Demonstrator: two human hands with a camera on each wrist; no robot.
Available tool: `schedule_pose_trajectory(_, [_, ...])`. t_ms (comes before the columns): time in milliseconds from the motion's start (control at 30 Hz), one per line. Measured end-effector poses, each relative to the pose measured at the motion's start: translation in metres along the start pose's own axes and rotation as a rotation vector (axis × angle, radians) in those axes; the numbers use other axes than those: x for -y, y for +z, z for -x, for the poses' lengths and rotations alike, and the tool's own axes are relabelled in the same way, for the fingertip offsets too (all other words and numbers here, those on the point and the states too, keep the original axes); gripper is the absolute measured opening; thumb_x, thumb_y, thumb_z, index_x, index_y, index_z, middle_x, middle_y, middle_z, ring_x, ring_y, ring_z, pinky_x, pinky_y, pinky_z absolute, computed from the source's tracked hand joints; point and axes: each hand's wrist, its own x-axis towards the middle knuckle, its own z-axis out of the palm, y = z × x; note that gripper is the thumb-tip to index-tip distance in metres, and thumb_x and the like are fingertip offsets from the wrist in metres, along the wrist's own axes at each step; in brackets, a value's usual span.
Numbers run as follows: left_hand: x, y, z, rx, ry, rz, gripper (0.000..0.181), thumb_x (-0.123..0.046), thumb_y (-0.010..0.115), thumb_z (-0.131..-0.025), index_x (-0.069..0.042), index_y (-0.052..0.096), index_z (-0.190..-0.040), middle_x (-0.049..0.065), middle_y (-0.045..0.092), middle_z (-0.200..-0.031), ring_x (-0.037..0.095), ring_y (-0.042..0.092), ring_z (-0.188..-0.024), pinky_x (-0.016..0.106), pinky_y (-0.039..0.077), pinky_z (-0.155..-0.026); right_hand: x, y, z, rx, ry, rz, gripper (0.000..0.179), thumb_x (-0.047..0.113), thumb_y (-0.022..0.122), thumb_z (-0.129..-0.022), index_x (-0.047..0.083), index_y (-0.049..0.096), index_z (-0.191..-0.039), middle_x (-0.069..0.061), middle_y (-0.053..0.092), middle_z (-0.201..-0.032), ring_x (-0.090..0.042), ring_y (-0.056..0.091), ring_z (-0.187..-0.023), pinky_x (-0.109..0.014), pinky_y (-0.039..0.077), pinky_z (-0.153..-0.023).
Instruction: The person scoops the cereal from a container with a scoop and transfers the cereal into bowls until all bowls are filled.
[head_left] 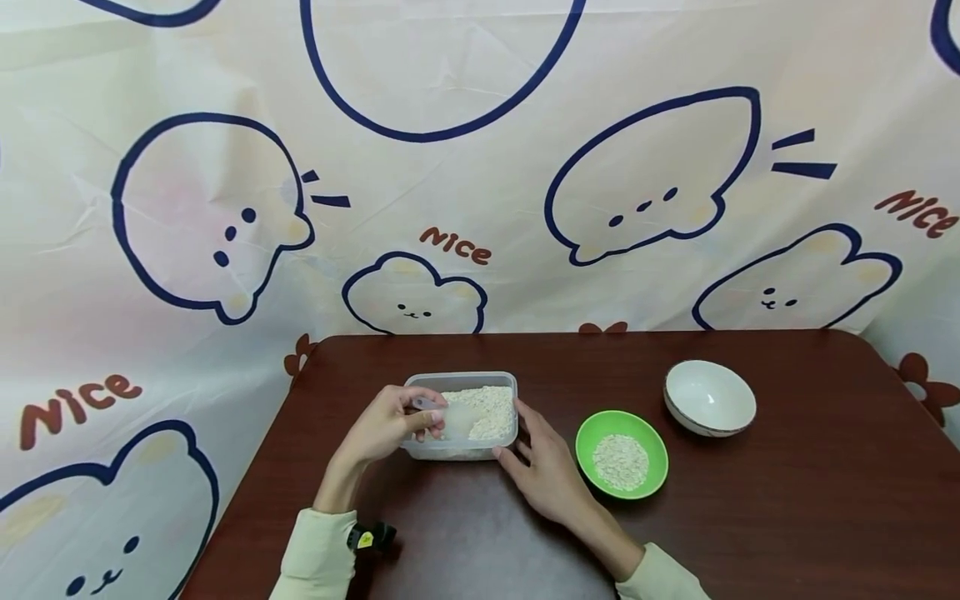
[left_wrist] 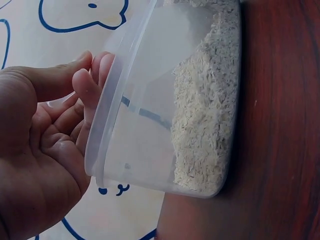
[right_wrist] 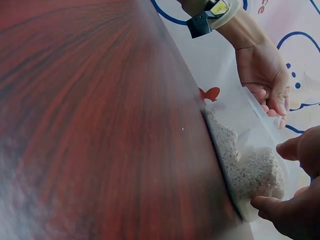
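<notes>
A clear plastic container holds pale, rice-like grains. Over its left side, my left hand pinches the handle of a translucent scoop between thumb and fingers. The scoop's bowl dips into the container against the grains; through the side wall, the left wrist view shows the bowl next to the sloping heap. My right hand grips the container's right end, thumb at the near corner and fingers along the right wall. In the right wrist view, fingers lie near the rim.
Right of my right hand stands a green bowl with a small pile of similar pale grains. Farther back and right is a white bowl. Everything stands on a dark red-brown table, with a printed cloth hanging behind.
</notes>
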Motion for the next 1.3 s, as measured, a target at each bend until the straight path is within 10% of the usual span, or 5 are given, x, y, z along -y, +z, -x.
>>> schedule_pose_trajectory(1300, [0.015, -0.016, 0.002, -0.127, -0.056, 0.263, 0.025, -0.004, 0.062, -0.106, 0.015, 0.067, -0.123, 0.002, 0.078, -0.086, 0.017, 0.076, -0.079, 0.025, 0.06, -0.064, 0.006, -0.009, -0.001, -0.001, 0.01, -0.078, 0.072, 0.008, 0.073, -0.102, 0.001, 0.037, -0.164, -0.021, 0.044, -0.166, -0.04, 0.049, -0.152, -0.04, 0.053, -0.111])
